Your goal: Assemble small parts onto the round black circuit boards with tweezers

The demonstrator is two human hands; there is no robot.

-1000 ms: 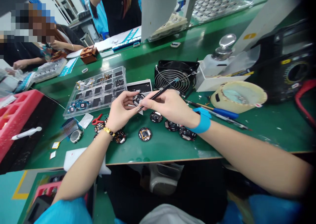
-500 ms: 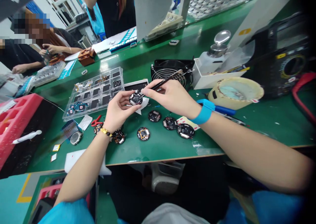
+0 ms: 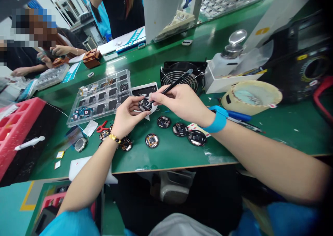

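My left hand (image 3: 127,116) is closed on a small round black circuit module (image 3: 144,104), held just above the green table (image 3: 234,145). My right hand (image 3: 182,102), with a blue wrist strap (image 3: 218,119), pinches black tweezers (image 3: 173,85) whose tip touches the module. Several similar round modules (image 3: 179,129) lie on the table below my hands. A white sheet (image 3: 147,89) lies behind the held module.
A clear compartment tray (image 3: 101,97) sits left of my hands. Behind are a black fan (image 3: 179,77), a white dispenser (image 3: 226,60), a tape roll (image 3: 251,97) and a black meter (image 3: 307,66). A red tray (image 3: 15,125) lies far left. Other people work at the back left.
The tweezers' tip drew off the module half a second ago and now rests on it again. My hands and the module shifted slightly; the view moved a little.
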